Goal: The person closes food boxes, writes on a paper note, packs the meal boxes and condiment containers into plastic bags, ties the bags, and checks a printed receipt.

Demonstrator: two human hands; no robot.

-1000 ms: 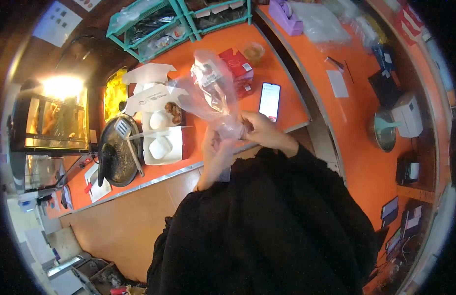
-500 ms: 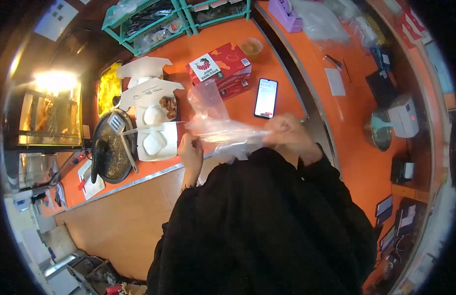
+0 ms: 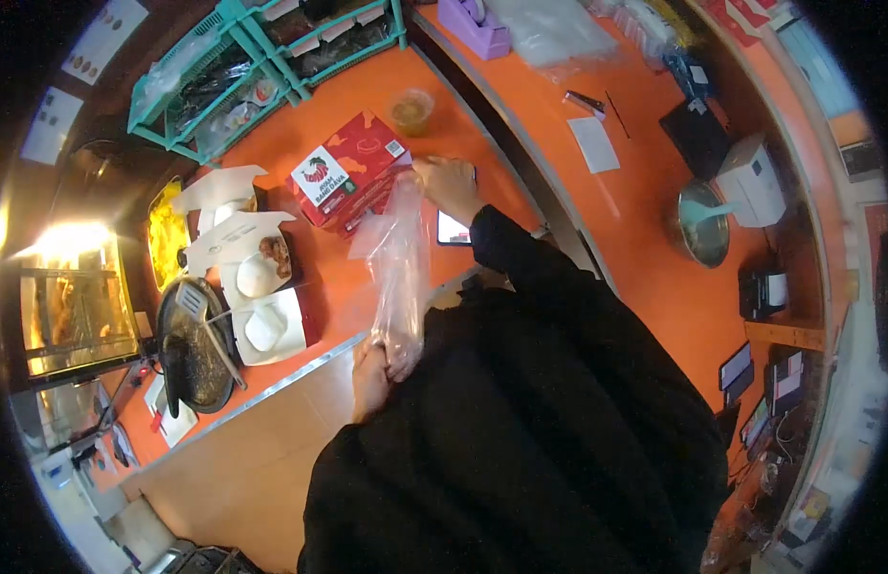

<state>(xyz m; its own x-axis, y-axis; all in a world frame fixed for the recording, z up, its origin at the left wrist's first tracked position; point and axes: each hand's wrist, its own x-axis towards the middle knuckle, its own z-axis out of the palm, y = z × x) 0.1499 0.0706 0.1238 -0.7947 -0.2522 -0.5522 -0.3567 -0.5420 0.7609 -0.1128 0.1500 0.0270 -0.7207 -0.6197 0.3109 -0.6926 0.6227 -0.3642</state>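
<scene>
A clear plastic bag [image 3: 398, 277] stretches lengthwise between my two hands over the front of the orange counter. My left hand [image 3: 370, 375] is closed around its lower end, close to my body. At the bag's far end, my right hand [image 3: 448, 188] is closed with the fingertips on the plastic, right beside the corner of a red-and-white printed food box [image 3: 353, 172]. Under my right forearm lies a phone [image 3: 452, 230], partly covered. Left of the bag stand open food boxes [image 3: 264, 327] with white rice mounds [image 3: 256, 275] and a browned piece of food [image 3: 275, 254].
A dark stone mortar [image 3: 197, 359] with a slotted spatula [image 3: 192, 304] sits at the left, near a lit display case [image 3: 80, 297]. Behind are green racks [image 3: 300, 53] and a lidded cup [image 3: 411, 112]. A metal bowl [image 3: 704, 234] stands right, past the counter gap.
My right hand has moved forward and left to the red box, while my left hand has come back toward my body. The bag has turned from crosswise to lengthwise. The view has shifted.
</scene>
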